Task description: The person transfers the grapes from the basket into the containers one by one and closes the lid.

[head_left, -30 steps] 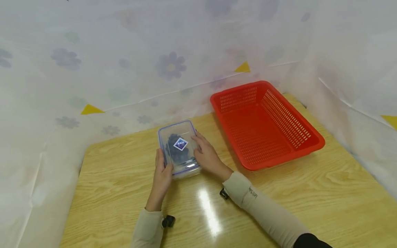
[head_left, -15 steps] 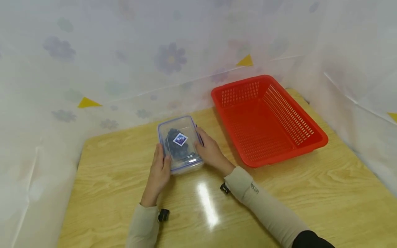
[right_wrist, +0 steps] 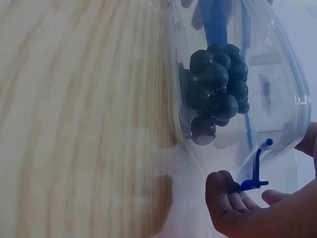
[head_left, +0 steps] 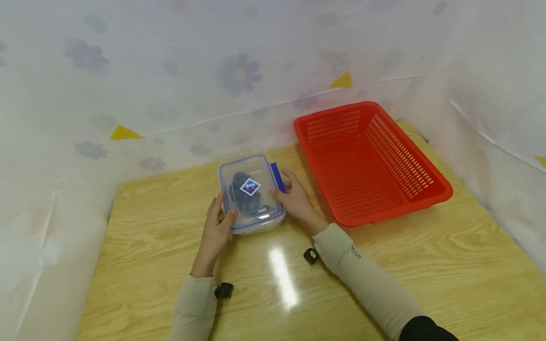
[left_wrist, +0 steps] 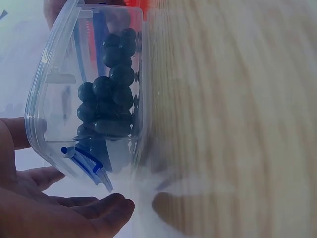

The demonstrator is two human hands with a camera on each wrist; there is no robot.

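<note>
A clear food storage box [head_left: 265, 175] with a blue-edged lid and a diamond label [head_left: 250, 186] sits on the wooden table. Through its walls a bunch of dark grapes [right_wrist: 213, 77] shows. My left hand [head_left: 215, 229] is at the box's left side, thumb at the lid's edge and fingers loosely extended beside a swung-out blue latch [left_wrist: 88, 163]. On the opposite side, my right hand [head_left: 298, 201] has its thumb on the lid's edge. Its fingertips, gently bent, are right at another swung-out blue latch [right_wrist: 256, 171].
A red plastic basket [head_left: 317, 182] with slotted sides stands to the right of the box, close to the right hand. Behind the table [head_left: 158, 232] hangs a pale flowered curtain [head_left: 170, 90] with yellow triangles.
The blue latch on the right side has swung outward and now shows plainly in the head view. My right fingers have moved out from the box's side, and the left fingers have loosened.
</note>
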